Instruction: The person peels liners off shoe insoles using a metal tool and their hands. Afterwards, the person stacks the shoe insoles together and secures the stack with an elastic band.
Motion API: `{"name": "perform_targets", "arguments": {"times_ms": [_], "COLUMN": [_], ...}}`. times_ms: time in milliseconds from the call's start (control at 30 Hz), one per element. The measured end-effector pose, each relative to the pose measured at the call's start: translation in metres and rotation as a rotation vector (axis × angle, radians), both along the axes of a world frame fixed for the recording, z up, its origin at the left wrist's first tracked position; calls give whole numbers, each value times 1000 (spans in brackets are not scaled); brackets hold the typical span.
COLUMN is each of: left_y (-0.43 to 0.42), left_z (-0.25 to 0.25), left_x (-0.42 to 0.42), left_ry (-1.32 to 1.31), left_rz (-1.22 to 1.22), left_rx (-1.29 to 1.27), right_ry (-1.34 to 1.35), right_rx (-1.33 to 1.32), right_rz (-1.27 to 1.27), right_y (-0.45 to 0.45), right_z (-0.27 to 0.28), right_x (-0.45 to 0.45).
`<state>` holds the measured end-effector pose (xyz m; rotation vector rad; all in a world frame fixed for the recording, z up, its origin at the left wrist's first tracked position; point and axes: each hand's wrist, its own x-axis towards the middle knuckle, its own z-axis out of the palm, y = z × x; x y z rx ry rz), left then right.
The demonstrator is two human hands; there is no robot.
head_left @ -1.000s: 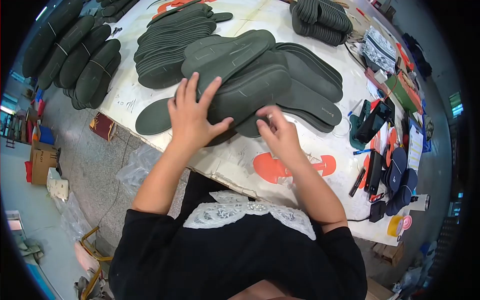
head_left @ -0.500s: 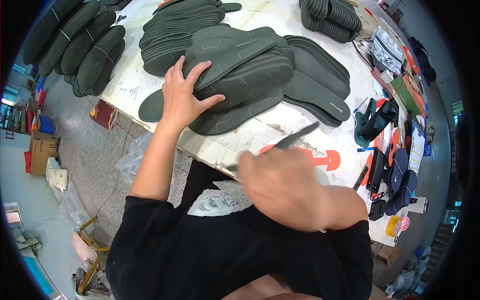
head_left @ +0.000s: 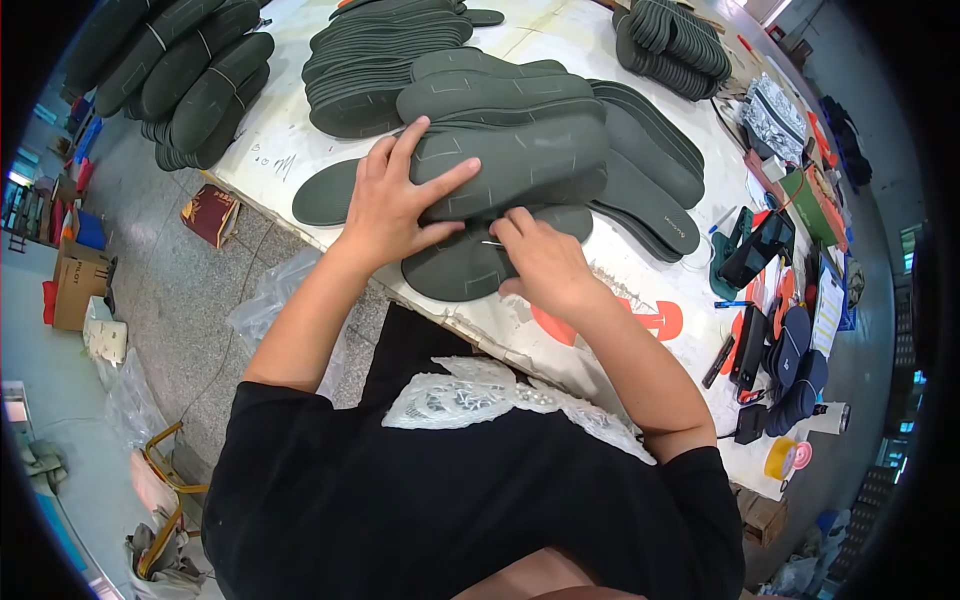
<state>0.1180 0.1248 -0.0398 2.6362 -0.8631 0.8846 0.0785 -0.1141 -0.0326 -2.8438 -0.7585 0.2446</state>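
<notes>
Dark grey-green shoe insoles with pale line marks lie piled at the front of the table. My left hand (head_left: 392, 207) is spread over the left side of the upper insoles (head_left: 535, 150), its fingers apart and touching them. Below these, a lower insole (head_left: 445, 275) lies close to the table edge. My right hand (head_left: 550, 262) is closed over that lower insole, fingers bent at its far side and thumb near its front edge. A small shiny bit shows by the right fingertips; what it is I cannot tell.
More insole stacks (head_left: 385, 75) stand behind, with bundled ones (head_left: 215, 105) at far left and others (head_left: 680, 50) at far right. Loose insoles (head_left: 650, 200) lie right of the pile. A phone on a stand (head_left: 757, 250), pens and a tape roll (head_left: 780, 458) line the right side.
My right hand has moved forward from near my chest, where it held a thin dark piece, onto the lower insole. The upper insoles have shifted under my left hand.
</notes>
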Motion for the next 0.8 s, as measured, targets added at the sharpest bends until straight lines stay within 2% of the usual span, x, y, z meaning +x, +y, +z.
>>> {"name": "perform_targets", "arguments": {"times_ms": [200, 333, 533, 700, 800], "left_y": [0, -3, -1, 19, 32], "left_z": [4, 6, 34, 40, 46], "left_x": [13, 34, 34, 49, 52], "left_ry": [39, 422, 542, 692, 800], "left_rz": [90, 171, 239, 70, -14], "left_rx": [-76, -362, -203, -448, -785], "right_ry": [163, 6, 31, -74, -7], "right_rx": [-49, -1, -41, 32, 39], "right_rz": [-12, 87, 63, 100, 85], "right_y": [-1, 3, 9, 8, 9], "right_z": [12, 8, 1, -8, -10], "right_x": [8, 12, 15, 22, 42]}}
